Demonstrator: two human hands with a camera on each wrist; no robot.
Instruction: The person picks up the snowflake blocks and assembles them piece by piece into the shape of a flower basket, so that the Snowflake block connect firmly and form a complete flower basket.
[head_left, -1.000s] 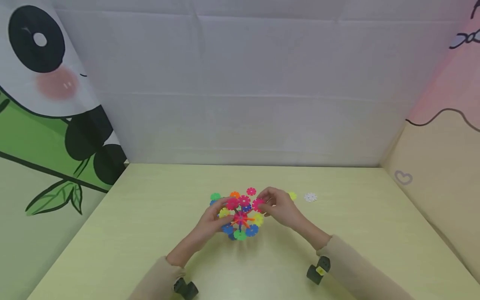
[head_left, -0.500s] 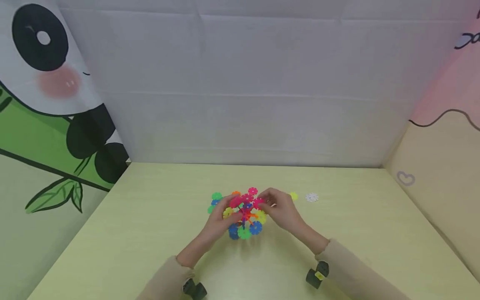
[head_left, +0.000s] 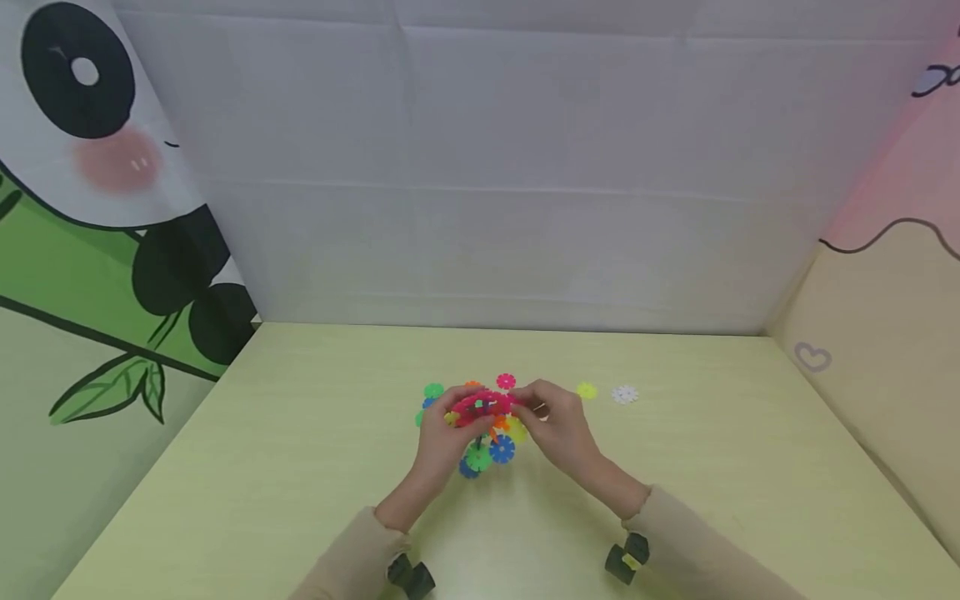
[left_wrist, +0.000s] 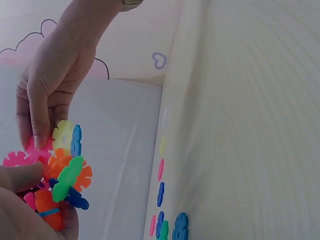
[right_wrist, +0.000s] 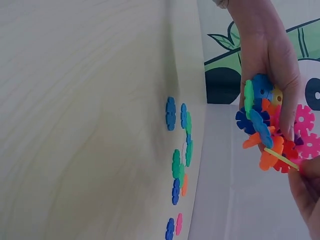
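A cluster of interlocked snowflake discs (head_left: 478, 457) in pink, orange, yellow, blue and green is held above the table in both hands. My left hand (head_left: 441, 429) grips it from the left, its thumb across the front. From the right, my right hand (head_left: 558, 421) pinches a pink snowflake disc (left_wrist: 40, 148) at the side of the cluster between thumb and fingers. Several pink discs form an arc on the upper part of the cluster. In the right wrist view a yellow disc (right_wrist: 281, 158) shows edge-on close to the right fingertips. The fingers hide part of the cluster.
Loose snowflake discs lie on the pale table (head_left: 300, 500) behind the hands: a yellow disc (head_left: 587, 391), a white disc (head_left: 625, 394), a pink disc (head_left: 506, 381) and a green disc (head_left: 433, 390). Several more show in the right wrist view. A white backdrop (head_left: 480, 250) closes off the back.
The cluster has tilted, so its pink discs now show more edge-on. The left hand has shifted right, closer to the right hand, which still pinches the pink disc.
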